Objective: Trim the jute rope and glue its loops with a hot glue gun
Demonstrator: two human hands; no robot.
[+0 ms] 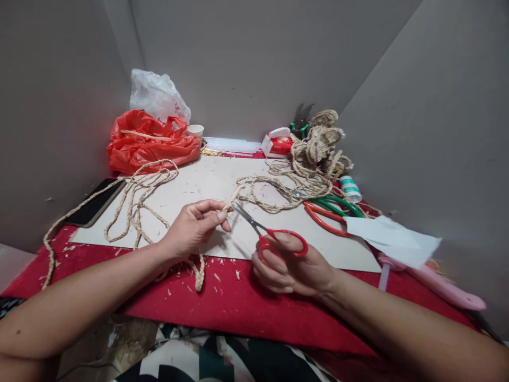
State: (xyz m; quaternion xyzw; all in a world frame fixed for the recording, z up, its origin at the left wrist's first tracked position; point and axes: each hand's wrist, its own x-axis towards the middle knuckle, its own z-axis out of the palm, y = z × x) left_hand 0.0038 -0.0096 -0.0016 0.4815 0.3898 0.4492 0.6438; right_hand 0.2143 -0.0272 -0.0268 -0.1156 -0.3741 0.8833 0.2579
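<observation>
Between the thumb and fingers of my left hand [199,225] is pinched a braided straw rope [235,195]. A short length of it sticks up past the fingertips toward the coils behind. My right hand [294,268] has its fingers through the red handles of a pair of scissors [254,223]. The blades point up and left, their tips right beside the rope near my left fingertips; whether they touch it I cannot tell. More braid [133,201] lies in loose loops on the left, and one end [199,278] hangs below my left hand.
A white board [191,180] lies on the red cloth [238,313], scattered with straw bits. Behind are a red plastic bag [147,143], a paper cup [195,130] and a rope bundle [318,143]. A phone [95,201] lies left; larger orange-handled scissors [324,220] and a pink glue gun [445,286] right.
</observation>
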